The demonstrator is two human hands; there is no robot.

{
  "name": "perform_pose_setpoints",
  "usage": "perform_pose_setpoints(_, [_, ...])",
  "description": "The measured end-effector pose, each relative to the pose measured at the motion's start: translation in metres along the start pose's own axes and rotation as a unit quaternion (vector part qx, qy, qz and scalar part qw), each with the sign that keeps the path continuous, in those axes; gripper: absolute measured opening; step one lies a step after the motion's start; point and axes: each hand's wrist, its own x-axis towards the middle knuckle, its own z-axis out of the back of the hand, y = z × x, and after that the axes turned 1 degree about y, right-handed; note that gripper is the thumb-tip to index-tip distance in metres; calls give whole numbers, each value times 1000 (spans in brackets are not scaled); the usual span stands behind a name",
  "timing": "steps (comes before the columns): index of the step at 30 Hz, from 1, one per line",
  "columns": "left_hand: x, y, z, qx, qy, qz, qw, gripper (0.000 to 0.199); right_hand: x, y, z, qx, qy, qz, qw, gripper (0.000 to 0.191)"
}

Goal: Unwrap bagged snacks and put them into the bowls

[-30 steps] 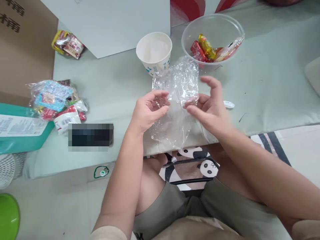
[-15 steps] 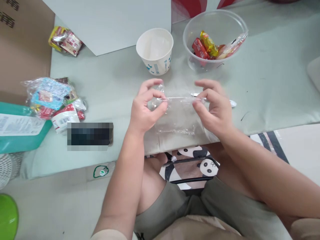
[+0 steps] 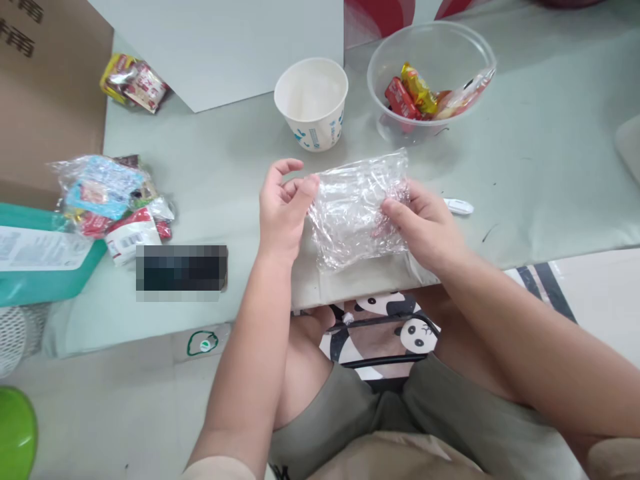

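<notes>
A crinkled clear plastic bag (image 3: pixel 350 213) is stretched between my hands above the table's front part. My left hand (image 3: pixel 285 207) pinches its left upper edge between thumb and fingers, with the index finger raised. On the right side, my right hand (image 3: pixel 425 220) grips the bag, thumb in front and fingers behind the film. Just beyond the bag stands a white paper cup (image 3: pixel 320 130) with blue print. A clear plastic bowl (image 3: pixel 400 50) holding red and yellow wrapped snacks is farther right. Partly behind my right hand lies a small white object (image 3: pixel 459 207).
Bagged snacks (image 3: pixel 103 193) lie at the left, beside a dark pixelated object (image 3: pixel 181 268) and a teal package (image 3: pixel 50 287). More wrapped snacks (image 3: pixel 135 83) rest near a cardboard box (image 3: pixel 55 100). A white panel (image 3: pixel 225 47) stands behind the cup.
The bag has tilted up and now shows its broad crinkled face. My right hand has turned and closed on its right side; my left thumb has shifted up and left.
</notes>
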Motion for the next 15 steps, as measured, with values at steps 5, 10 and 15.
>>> perform_pose_setpoints(5, [-5, -7, -6, -43, 199, 146, 968, 50, 2, -6, -2, 43, -29, -16, 999, 32])
perform_pose_setpoints(10, [-8, -9, -10, -51, 152, 161, 974, 29, -1, -2, 2, 28, 29, -38, 998, 38])
perform_pose_setpoints(15, [-5, -8, -6, -41, 130, 145, 980, 24, -3, 0, 3, 3, 28, -45, 999, 31])
